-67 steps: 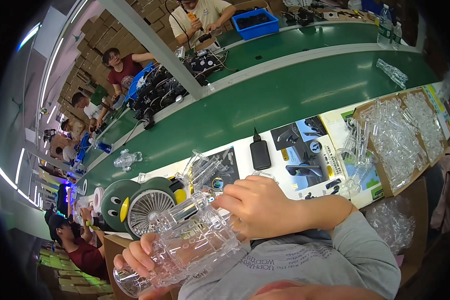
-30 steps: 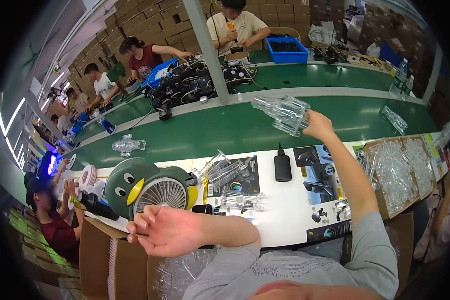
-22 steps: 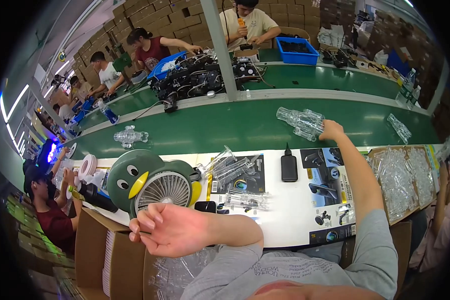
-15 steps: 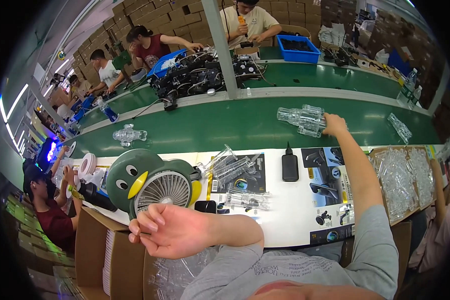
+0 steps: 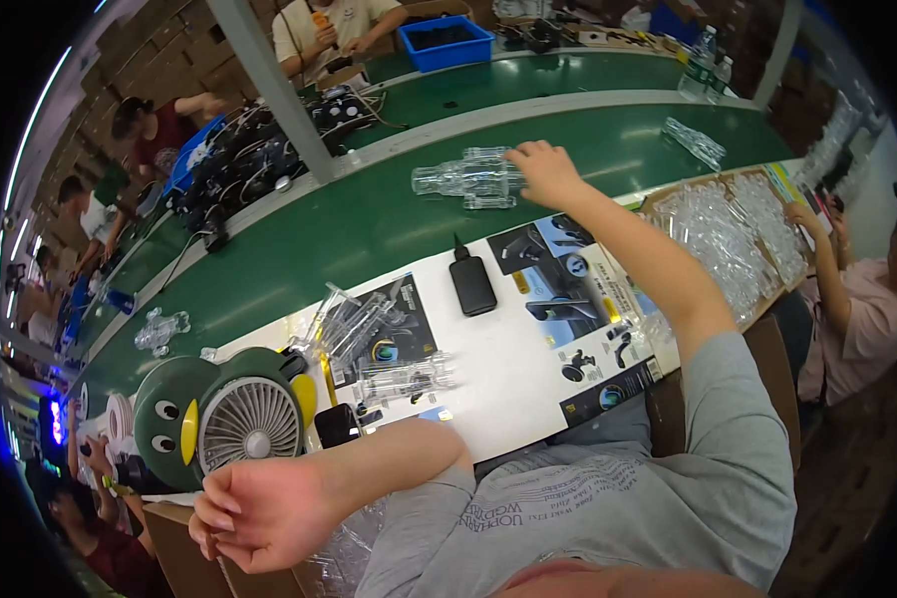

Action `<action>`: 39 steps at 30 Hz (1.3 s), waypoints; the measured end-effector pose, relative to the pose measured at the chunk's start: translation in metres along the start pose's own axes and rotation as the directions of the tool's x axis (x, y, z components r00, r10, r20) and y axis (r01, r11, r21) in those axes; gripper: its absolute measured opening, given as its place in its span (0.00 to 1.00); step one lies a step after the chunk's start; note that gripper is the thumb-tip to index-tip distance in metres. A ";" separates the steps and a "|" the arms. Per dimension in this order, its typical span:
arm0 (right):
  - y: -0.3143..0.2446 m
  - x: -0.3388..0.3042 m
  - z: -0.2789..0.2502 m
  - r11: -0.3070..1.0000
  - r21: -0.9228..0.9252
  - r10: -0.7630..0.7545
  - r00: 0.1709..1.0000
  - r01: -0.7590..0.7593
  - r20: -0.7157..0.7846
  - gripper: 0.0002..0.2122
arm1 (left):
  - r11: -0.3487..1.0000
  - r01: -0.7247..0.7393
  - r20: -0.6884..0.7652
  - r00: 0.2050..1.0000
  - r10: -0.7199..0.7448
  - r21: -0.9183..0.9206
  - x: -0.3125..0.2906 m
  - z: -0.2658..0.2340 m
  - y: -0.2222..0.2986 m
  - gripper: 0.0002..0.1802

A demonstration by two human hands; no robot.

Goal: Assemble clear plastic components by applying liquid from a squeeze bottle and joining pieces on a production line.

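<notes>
At the far side of the white work surface, my right arm stretches out over the green bench. The fingers of my right hand (image 5: 548, 174) grip one end of a clear plastic fitting (image 5: 465, 180), a tube with side branches lying on the green top. My left hand (image 5: 259, 513) hovers at the lower left, palm up, fingers loosely bent and apart, holding nothing visible. Beside it stands a green penguin-shaped fan (image 5: 174, 419). Several clear plastic parts (image 5: 404, 377) lie on the printed sheets, and a black bottle (image 5: 471, 284) is near the middle.
A tray heaped with clear parts (image 5: 713, 239) is at the right, beside a co-worker's arm (image 5: 827, 254). Another clear piece (image 5: 695, 143) lies on the green bench (image 5: 588, 125). A black phone (image 5: 337, 426) is by the fan. A metal post (image 5: 269, 90) rises beyond.
The view has swung to the right, so the bench appears tilted and shifted left. My right hand stays at the clear fitting; my left hand remains raised near the fan.
</notes>
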State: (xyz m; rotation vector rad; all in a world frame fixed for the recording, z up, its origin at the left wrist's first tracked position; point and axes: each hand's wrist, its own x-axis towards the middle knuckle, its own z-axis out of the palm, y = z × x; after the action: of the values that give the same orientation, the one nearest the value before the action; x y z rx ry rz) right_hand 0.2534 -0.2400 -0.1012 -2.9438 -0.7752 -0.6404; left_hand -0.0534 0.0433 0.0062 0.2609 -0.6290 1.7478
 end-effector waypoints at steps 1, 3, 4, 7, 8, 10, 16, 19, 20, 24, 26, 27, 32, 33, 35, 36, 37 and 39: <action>-0.018 -0.002 -0.004 0.998 0.022 -0.064 0.998 0.064 0.016 0.25 | 0.999 -0.006 -0.001 1.000 0.006 0.035 0.003 -0.008 -0.002 0.05; -0.036 -0.016 0.013 0.964 0.032 -0.264 0.964 0.265 -0.031 0.23 | 0.999 0.010 -0.011 1.000 -0.010 0.041 0.004 -0.015 -0.004 0.05; -0.047 -0.026 0.010 0.919 0.012 -0.391 0.915 0.394 -0.096 0.21 | 0.999 0.013 -0.004 1.000 -0.013 0.032 0.003 -0.014 -0.003 0.05; -0.079 -0.053 0.004 0.775 -0.039 -0.631 0.775 0.630 -0.022 0.19 | 0.999 0.023 0.019 1.000 -0.023 0.025 0.002 -0.011 0.000 0.04; -0.086 -0.059 0.007 0.778 -0.038 -0.628 0.778 0.627 -0.022 0.19 | 0.999 0.027 0.021 0.999 -0.027 0.024 0.003 -0.011 0.001 0.04; -0.096 -0.067 0.011 0.710 -0.068 -0.704 0.708 0.701 -0.047 0.21 | 0.998 0.047 0.016 0.999 -0.047 0.036 0.002 -0.011 0.001 0.04; -0.108 -0.079 0.010 0.779 -0.006 -0.626 0.777 0.627 -0.070 0.24 | 0.988 0.157 0.029 0.987 -0.157 0.005 -0.001 -0.008 0.000 0.03; -0.114 -0.102 -0.015 0.828 0.086 -0.550 0.833 0.554 -0.059 0.20 | 0.993 0.110 0.105 0.988 -0.114 0.045 0.014 -0.013 0.004 0.03; -0.113 -0.109 -0.027 0.846 0.103 -0.526 0.850 0.523 0.001 0.19 | 0.989 0.144 0.100 0.984 -0.146 0.035 0.014 -0.016 0.006 0.03; -0.064 -0.114 -0.057 0.970 0.161 -0.199 0.974 0.180 0.106 0.14 | 0.992 0.111 0.082 0.990 -0.115 0.051 0.014 -0.016 0.002 0.03; -0.005 -0.125 -0.074 1.000 -0.021 -0.012 0.999 0.014 0.052 0.13 | 0.992 0.126 0.034 0.991 -0.127 0.027 0.001 -0.004 -0.007 0.03; 0.013 -0.128 -0.082 0.992 -0.097 0.082 0.996 -0.078 0.033 0.13 | 0.991 0.135 0.052 0.989 -0.136 0.012 -0.003 -0.003 -0.011 0.03; 0.082 -0.141 -0.087 0.899 -0.266 0.391 0.912 -0.348 0.126 0.13 | 0.973 0.231 0.102 0.967 -0.233 0.027 -0.012 0.000 -0.021 0.01; 0.086 -0.142 -0.087 0.879 -0.258 0.457 0.861 -0.400 0.224 0.12 | 0.958 0.285 0.149 0.947 -0.286 0.027 -0.015 0.001 -0.022 0.02; 0.094 -0.147 -0.089 0.878 -0.207 0.474 0.848 -0.432 0.239 0.12 | 0.941 0.336 0.191 0.922 -0.337 0.039 -0.023 0.009 -0.028 0.02; 0.089 -0.142 -0.086 0.880 -0.156 0.474 0.838 -0.448 0.270 0.11 | 0.923 0.379 0.224 0.895 -0.385 0.074 -0.026 0.006 -0.034 0.03; 0.096 -0.142 -0.071 0.884 -0.147 0.468 0.839 -0.444 0.277 0.11 | 0.896 0.443 0.290 0.852 -0.436 0.044 -0.028 0.000 -0.041 0.04; 0.081 -0.135 -0.086 0.888 -0.071 0.458 0.855 -0.455 0.244 0.10 | 0.854 0.491 0.320 0.792 -0.520 0.171 -0.035 0.009 -0.048 0.04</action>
State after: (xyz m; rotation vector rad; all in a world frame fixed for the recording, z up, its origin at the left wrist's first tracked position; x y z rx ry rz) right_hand 0.1527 -0.3852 -0.0701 -3.0796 -0.0510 -0.2316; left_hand 0.0003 0.0164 0.0095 0.7496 -0.6727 1.2064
